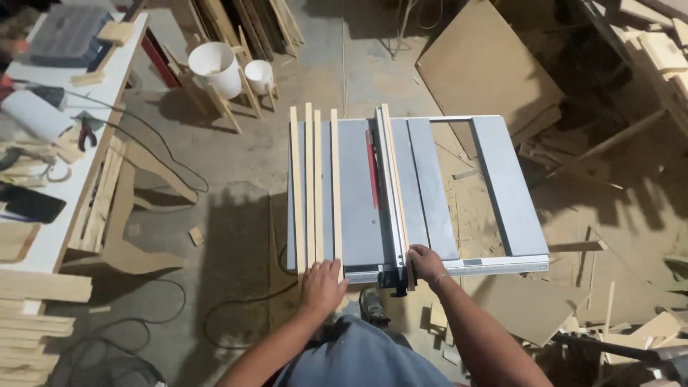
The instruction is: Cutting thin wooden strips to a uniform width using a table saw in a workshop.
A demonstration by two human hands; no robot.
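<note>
1. Workbench (54, 215) far left w/ pliers (87, 133) & clutter; two white buckets (215, 66) behind.
2. Left hand (321, 285) lies palm-down on near ends of the wood strips (314, 186), fingers curled loosely over them. Strips lie side by side on the table saw (358, 193) left edge, long axis running straight away from the person.
3. Right hand (426, 262) grips near end of the rip fence (390, 193), w/ one thin strip (394, 179) alongside it. Left hand is nearer the strip bundle.
</note>
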